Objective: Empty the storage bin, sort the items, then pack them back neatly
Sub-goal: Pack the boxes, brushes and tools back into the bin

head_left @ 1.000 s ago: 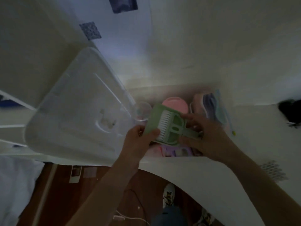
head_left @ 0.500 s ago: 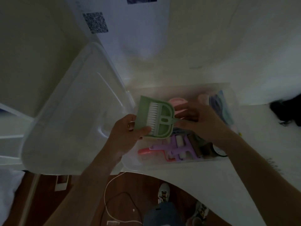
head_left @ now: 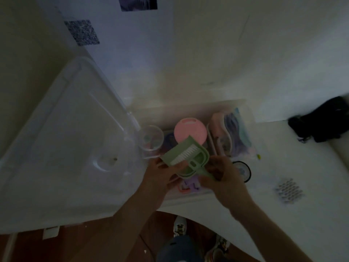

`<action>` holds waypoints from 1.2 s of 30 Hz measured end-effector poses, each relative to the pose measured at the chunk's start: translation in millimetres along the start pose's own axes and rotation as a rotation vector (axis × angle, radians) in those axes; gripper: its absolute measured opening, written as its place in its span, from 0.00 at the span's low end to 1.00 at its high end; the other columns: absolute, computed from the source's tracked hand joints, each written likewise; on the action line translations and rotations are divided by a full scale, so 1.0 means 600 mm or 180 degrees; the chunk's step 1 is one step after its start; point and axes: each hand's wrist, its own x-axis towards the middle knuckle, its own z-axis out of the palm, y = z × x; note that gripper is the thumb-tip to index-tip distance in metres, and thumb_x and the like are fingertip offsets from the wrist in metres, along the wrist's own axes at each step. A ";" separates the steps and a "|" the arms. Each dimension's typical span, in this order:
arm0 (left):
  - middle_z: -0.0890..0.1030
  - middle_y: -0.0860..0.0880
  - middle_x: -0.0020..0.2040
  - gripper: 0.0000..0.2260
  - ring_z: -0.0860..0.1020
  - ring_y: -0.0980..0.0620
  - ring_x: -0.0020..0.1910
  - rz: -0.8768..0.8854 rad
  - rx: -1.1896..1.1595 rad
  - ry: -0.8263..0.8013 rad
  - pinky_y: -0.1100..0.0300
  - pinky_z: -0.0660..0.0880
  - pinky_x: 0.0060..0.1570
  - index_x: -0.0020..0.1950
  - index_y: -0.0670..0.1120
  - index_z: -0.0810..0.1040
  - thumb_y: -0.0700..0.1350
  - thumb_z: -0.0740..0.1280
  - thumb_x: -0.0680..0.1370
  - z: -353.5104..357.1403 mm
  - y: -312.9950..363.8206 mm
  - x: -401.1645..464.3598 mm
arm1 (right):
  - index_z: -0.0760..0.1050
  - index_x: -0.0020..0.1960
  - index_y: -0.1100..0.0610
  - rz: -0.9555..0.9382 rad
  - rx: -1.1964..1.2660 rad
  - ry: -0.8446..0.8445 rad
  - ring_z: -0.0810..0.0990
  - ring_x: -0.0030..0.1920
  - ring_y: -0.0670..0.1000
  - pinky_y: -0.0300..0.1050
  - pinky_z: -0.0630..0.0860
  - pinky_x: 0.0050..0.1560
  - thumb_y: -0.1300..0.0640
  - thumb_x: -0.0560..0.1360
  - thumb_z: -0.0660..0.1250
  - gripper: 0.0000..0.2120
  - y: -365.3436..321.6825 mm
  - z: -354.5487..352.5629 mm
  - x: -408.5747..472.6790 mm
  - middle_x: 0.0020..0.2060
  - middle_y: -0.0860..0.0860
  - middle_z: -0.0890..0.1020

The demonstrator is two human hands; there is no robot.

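Head view shows the left hand (head_left: 160, 174) and right hand (head_left: 222, 176), fingers curled, gripping the green dustpan-and-brush set (head_left: 186, 157) above the clear storage bin (head_left: 188, 110); best lifted level, brush kept nested, and set aside.

- A white table (head_left: 264, 214) carries the scene.
- A black bundle (head_left: 319, 122), too dim to identify, lies at the table's far right edge.
- A speckled square patch (head_left: 82, 32) marks the pale wall (head_left: 226, 44); a dark picture (head_left: 138, 3) hangs above it.
- A small grey patterned patch (head_left: 288, 190) sits on the table.
- Brown wooden floor (head_left: 28, 246) shows below, with patterned shoes (head_left: 179, 225) on it.
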 end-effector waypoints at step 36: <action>0.85 0.47 0.46 0.15 0.82 0.48 0.45 0.1390 0.4288 -0.0321 0.59 0.71 0.38 0.49 0.49 0.83 0.58 0.69 0.69 0.038 -0.060 0.174 | 0.73 0.66 0.62 0.0205 -0.3158 -0.1520 0.77 0.61 0.61 0.48 0.74 0.60 0.58 0.77 0.60 0.19 0.043 0.007 0.096 0.62 0.61 0.77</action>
